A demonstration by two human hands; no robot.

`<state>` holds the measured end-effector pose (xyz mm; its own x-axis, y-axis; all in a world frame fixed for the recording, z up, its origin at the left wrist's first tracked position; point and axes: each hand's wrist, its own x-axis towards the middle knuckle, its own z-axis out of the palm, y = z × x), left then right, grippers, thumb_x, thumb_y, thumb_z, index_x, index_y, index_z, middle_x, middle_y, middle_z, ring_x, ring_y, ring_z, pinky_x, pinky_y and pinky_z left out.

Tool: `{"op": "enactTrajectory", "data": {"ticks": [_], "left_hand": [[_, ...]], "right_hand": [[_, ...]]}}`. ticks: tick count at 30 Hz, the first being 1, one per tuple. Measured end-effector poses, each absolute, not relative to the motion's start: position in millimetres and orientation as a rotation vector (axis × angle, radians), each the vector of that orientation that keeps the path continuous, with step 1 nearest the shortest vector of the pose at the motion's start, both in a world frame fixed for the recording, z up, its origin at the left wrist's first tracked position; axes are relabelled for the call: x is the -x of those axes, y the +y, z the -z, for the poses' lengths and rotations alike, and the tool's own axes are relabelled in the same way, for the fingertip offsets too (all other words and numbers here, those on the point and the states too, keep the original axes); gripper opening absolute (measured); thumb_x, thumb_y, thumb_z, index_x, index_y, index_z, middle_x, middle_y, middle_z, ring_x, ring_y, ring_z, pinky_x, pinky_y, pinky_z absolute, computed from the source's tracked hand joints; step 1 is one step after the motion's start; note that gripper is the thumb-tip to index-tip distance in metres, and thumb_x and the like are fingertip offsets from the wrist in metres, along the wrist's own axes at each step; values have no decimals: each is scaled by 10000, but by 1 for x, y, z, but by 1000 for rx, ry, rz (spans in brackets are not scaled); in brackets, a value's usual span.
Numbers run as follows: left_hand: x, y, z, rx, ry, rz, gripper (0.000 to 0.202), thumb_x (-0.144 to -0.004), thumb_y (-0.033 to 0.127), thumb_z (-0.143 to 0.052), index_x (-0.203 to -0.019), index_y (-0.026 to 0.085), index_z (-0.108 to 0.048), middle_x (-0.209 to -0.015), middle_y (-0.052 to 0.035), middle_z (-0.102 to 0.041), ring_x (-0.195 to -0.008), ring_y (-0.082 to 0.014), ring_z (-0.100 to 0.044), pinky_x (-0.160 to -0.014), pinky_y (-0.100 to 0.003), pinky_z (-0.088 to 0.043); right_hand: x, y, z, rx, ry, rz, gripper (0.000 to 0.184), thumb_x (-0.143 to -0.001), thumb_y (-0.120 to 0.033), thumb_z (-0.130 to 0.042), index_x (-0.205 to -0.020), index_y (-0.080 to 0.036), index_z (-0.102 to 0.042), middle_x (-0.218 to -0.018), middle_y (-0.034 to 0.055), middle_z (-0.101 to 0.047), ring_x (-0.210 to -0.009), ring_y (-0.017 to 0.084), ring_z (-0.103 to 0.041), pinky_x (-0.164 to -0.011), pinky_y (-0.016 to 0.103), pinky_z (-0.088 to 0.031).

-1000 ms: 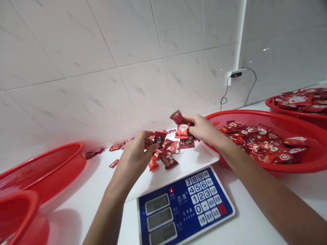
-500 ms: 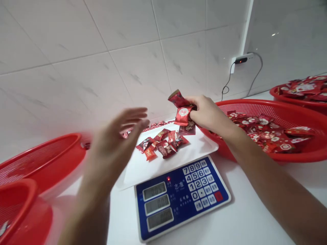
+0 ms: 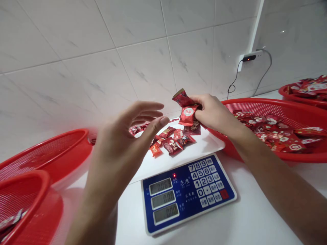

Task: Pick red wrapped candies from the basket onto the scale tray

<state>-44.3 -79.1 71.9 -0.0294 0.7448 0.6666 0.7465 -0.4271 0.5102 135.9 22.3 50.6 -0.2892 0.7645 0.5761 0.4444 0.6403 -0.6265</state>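
My right hand [image 3: 211, 113] is shut on two red wrapped candies, one sticking up past the fingers [image 3: 182, 98] and one with a white round label [image 3: 188, 115]. My left hand [image 3: 127, 136] hangs open in the air, fingers apart, just left of a loose pile of red candy packets [image 3: 168, 143]. The pile lies on the white pan of a digital scale [image 3: 209, 146], and neither hand touches it. A dark red packet [image 3: 192, 128] lies right under my right hand. The left part of the pile is hidden behind my left hand.
The scale's blue keypad and displays [image 3: 187, 194] face me on a white counter. Red mesh baskets stand on both sides, the right ones [image 3: 278, 109] full of candies. Behind is a tiled wall with a plugged-in charger [image 3: 249, 58].
My left hand has risen from the pile and opened, then moved right toward the pan. My right hand still holds the same candies. The view has tilted slightly.
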Motion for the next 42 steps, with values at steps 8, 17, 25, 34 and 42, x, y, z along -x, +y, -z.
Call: {"op": "enactTrajectory", "data": {"ticks": [8, 17, 25, 34, 42], "left_hand": [[34, -69, -58, 2357, -1625, 1132, 328, -782, 444, -727, -1057, 285, -649, -1014, -9, -720, -935, -221, -673, -807, -350, -548], [36, -52, -46, 2473, -1755, 1270, 256, -803, 222, -634, -1026, 242, -510, -907, -24, -712, -877, -205, -693, -732, -340, -584], [40, -58, -57, 2241, -1693, 1419, 142, -859, 347, -605, -939, 235, -571, -878, -14, -696, -811, -179, -682, -723, -304, -562], [21, -56, -43, 2299, -1389, 977, 134, -875, 288, -593, -998, 269, -641, -916, -29, -658, -684, -172, -637, -557, -282, -477], [20, -63, -50, 2202, -1311, 1028, 184, -920, 273, -489, -836, 251, -651, -927, -28, -651, -643, -146, -594, -546, -277, -447]], "right_hand": [[-130, 15, -48, 832, -1917, -526, 363, -691, -28, -455, -888, -163, -728, -787, 27, -692, -740, 161, -599, -641, 254, -407], [-120, 18, -42, 826, -1995, -557, 404, -671, -13, -457, -905, -196, -730, -839, 30, -727, -772, 175, -626, -642, 266, -429], [-105, 32, -34, 675, -1338, -1531, 134, -813, -78, -537, -849, -191, -598, -674, -6, -596, -593, 113, -539, -575, 243, -449], [-86, 19, -36, 641, -741, -1938, 211, -887, -130, -478, -689, -203, -477, -528, -47, -395, -444, 88, -327, -426, 237, -306], [-72, 14, -29, 491, -664, -1860, 81, -809, -106, -546, -792, -185, -549, -594, -38, -478, -515, 89, -435, -484, 222, -376]]}}
